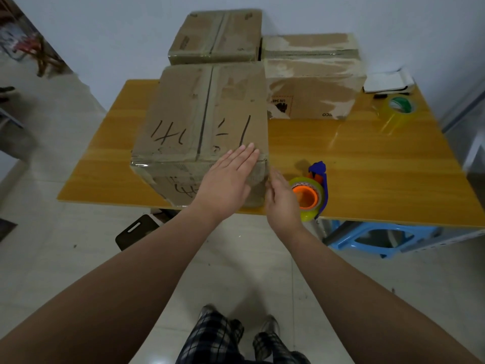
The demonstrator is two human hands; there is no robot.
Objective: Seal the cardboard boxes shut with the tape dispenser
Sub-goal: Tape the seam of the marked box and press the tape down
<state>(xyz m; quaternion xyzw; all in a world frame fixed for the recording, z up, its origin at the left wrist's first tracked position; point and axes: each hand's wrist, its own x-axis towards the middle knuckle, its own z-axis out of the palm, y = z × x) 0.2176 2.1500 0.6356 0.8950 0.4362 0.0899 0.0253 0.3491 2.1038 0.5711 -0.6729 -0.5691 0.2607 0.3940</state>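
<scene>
Front box (199, 119) matt cardboard, glossy tape strips; table (367, 166) glossy wood-look top; dispenser (319, 185) plastic.

Pale blue-grey wall (105, 35), tiled floor (65, 258), yellow wooden table (380, 166), blue plastic stool (367, 240)

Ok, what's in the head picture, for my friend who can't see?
A person's left hand and right hand rest on the near corner of a cardboard box on a yellow table. A tape dispenser lies beside them; more boxes sit behind.
</scene>
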